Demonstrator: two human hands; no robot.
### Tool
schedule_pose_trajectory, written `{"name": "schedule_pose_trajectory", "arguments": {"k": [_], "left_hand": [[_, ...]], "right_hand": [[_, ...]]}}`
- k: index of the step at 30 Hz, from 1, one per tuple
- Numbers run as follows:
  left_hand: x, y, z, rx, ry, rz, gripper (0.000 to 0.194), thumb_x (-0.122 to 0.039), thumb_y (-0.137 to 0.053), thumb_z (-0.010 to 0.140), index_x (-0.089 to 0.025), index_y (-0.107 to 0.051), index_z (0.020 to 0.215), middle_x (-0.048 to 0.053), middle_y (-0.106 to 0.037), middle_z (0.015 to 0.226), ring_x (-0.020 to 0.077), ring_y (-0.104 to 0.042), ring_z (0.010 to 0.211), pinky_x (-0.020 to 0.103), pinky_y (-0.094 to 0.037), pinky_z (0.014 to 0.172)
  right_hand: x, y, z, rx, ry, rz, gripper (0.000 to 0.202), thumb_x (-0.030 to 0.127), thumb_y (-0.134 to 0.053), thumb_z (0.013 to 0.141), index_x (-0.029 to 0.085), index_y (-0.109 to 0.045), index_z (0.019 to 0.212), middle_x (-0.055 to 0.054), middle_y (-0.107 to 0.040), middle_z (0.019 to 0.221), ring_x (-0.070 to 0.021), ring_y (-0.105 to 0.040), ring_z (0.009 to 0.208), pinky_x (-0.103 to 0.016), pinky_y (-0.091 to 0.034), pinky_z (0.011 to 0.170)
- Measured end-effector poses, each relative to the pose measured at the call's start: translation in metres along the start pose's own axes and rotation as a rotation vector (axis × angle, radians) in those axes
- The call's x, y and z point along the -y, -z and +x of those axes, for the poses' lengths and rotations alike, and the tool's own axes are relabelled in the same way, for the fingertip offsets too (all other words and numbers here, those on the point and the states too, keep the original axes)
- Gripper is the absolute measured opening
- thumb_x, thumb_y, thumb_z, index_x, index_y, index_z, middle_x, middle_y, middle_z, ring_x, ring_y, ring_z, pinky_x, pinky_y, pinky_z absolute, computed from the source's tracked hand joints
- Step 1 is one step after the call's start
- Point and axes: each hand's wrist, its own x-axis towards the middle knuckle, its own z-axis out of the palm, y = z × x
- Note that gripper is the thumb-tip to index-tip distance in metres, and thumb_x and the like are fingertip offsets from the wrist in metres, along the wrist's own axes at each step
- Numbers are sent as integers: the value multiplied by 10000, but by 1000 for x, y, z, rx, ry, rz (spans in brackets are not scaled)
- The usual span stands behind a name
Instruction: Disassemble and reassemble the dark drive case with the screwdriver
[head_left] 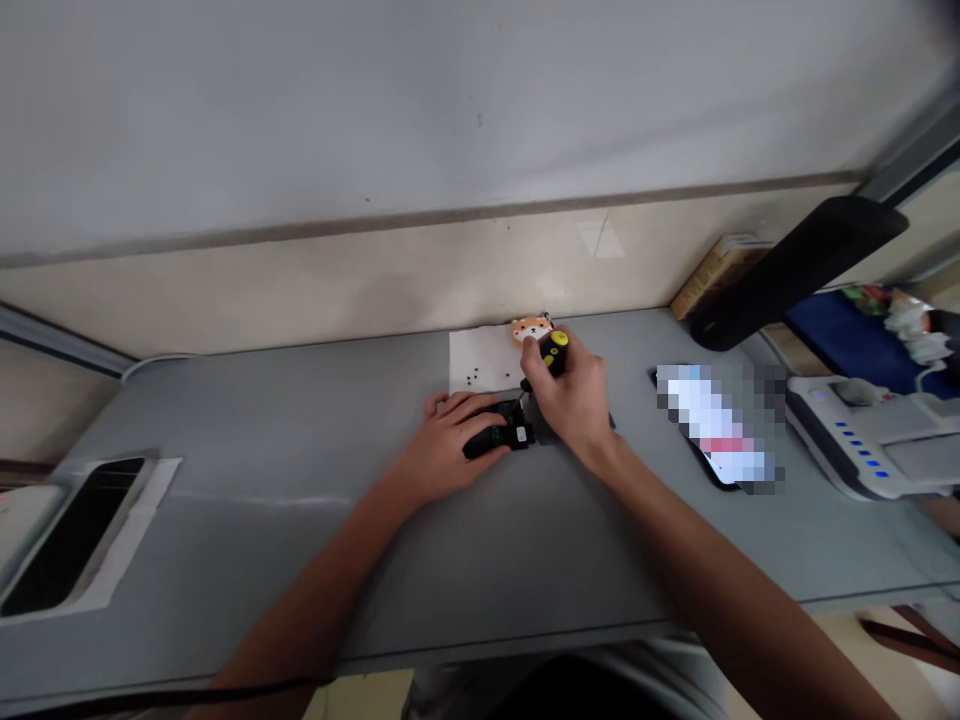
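My right hand [574, 390] is closed round a black and yellow screwdriver [556, 354], its shaft slanting down to a small black device [517, 436] with green circuit board showing. Bent over the left part of that device, the fingers of my left hand [457, 445] hold it against the grey table. A dark flat piece lies partly under my right hand. Behind the device is a white sheet [480, 352] with several tiny dark screws [472, 376] on it. An orange and white animal-face item [529, 330] sits at the sheet's back right corner.
On the right are a lit phone [709, 420], a white power strip [855, 440], a black cylinder [802, 265] and a book [720, 268]. A dark phone-like slab [75, 530] rests on white paper at the far left. A wall [337, 290] rises behind the table [300, 550].
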Motion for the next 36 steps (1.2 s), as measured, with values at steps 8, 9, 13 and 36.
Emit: {"name": "schedule_pose_trajectory", "arguments": {"k": [8, 9, 13, 36], "left_hand": [[1, 0, 0, 9, 7, -7, 189, -365, -667, 975, -273, -687, 1139, 47, -698, 1330, 262, -623, 1211, 468, -401, 1041], [0, 0, 0, 8, 13, -11, 192, -368, -669, 974, -271, -683, 1139, 48, -700, 1326, 262, -623, 1210, 469, -398, 1048], [-1, 1, 0, 9, 35, -22, 193, -366, -687, 960, -256, -667, 1118, 59, -697, 1326, 266, -624, 1212, 484, -384, 1057], [-3, 3, 1, 44, 18, 16, 189, -352, -640, 989, -259, -664, 1153, 61, -688, 1338, 265, -619, 1214, 474, -398, 1035]], "right_hand": [[2, 7, 0, 2, 49, 74, 295, 409, -569, 909, 238, -454, 698, 66, -449, 533, -89, -376, 469, -235, -304, 496], [2, 8, 0, -2, 52, 80, 297, 407, -569, 909, 238, -450, 696, 69, -436, 526, -87, -366, 465, -234, -301, 493], [2, 8, 1, -4, 55, 77, 284, 388, -567, 905, 238, -451, 693, 75, -419, 515, -85, -345, 460, -237, -289, 487], [3, 6, -2, 96, 218, 75, 261, 298, -614, 884, 240, -435, 703, 71, -403, 582, -99, -344, 527, -249, -350, 530]]}}
